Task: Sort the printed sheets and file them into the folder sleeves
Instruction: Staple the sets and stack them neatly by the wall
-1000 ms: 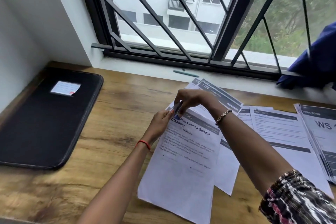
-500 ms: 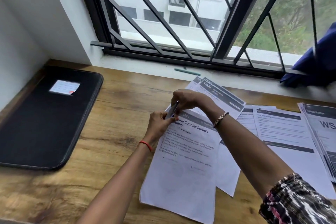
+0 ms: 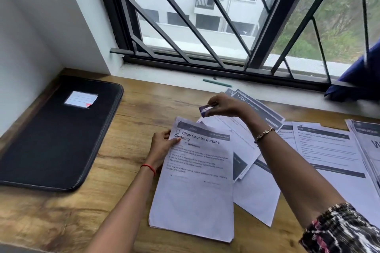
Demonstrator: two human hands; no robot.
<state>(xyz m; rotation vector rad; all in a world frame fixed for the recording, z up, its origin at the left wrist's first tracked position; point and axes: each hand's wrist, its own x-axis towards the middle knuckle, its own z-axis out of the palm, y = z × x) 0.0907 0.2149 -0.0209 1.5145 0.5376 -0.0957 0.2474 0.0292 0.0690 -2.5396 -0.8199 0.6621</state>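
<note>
half a second before, both hands met at the top edge of the stack [image 3: 197,191], working a small dark piece between them. now they had parted. the right hand [image 3: 223,107] had lifted away toward the sill [image 3: 164,77], its thumb and fingertips pinching the piece [image 3: 205,110], which was too blurred to name. the left hand [image 3: 162,147] had slid down to the stack's left edge near its top corner, thumb pressed on the paper and fingers curled under it. the stack's top corner now lay free of the piece.

the stack lay mid-desk, its lower edge close to the front edge of the desk [image 3: 127,129]. more sheets [image 3: 329,150] fanned out under and beside it toward the right edge, some reaching the sill. the closed folder [image 3: 57,139] lay at the left edge against the wall, its label [image 3: 81,99] near its far end. a band of bare wood ran between the folder's right edge and the stack, widening toward the front left corner. a pen [image 3: 218,83] lay on the sill, and a cloth [image 3: 357,82] sat at the sill's right end.
</note>
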